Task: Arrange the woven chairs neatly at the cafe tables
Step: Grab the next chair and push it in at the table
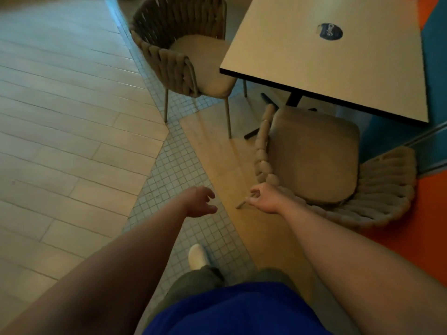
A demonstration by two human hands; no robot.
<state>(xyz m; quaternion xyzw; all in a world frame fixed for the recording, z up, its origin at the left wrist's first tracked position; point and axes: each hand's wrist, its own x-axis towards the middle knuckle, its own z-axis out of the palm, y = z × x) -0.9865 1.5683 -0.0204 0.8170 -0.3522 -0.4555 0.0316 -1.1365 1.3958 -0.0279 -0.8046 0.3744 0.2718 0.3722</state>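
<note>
A beige woven chair (314,158) stands at the near side of a pale square cafe table (326,56), its seat partly under the table edge and its woven back toward me. My right hand (263,198) is at the chair's left woven rim, fingers loosely curled, just touching or a hair off it; I cannot tell if it grips. My left hand (200,201) hovers open over the floor left of that chair, holding nothing. A second woven chair (186,54) stands at the table's left side, angled toward it.
The table has a black pedestal base (292,100) and a round dark sticker (330,32) on top. Wood-plank flooring lies to the left, a band of small mosaic tiles runs under me, and an orange and teal wall (435,93) stands right. My white shoe (197,257) is on the tiles.
</note>
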